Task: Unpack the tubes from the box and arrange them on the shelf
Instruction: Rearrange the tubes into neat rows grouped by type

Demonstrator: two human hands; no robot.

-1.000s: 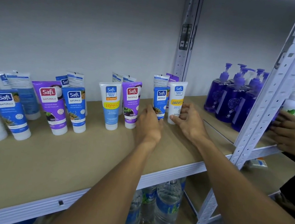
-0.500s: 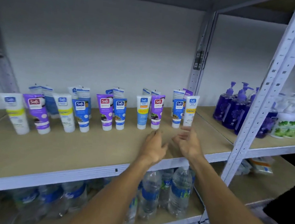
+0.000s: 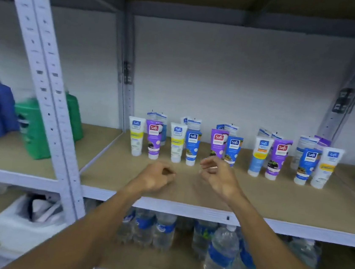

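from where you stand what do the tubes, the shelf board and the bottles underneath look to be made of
Tubes: soft plastic by the look, smooth printed skin with a slight sheen, flat crimped top ends.
Shelf board: matte tan sheet, probably fibreboard or cardboard; no grain shows. It sits in a pale painted metal frame punched with slots.
Water bottles: clear thin plastic, see-through and glinting, with blue labels.

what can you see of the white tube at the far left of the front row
The white tube stands cap-down and upright on the tan shelf board, leftmost in the front row. It looks like soft plastic, with a blue Safi logo, a yellow band and a white cap. A purple tube stands close on its right; contact is unclear. Neither hand touches it.
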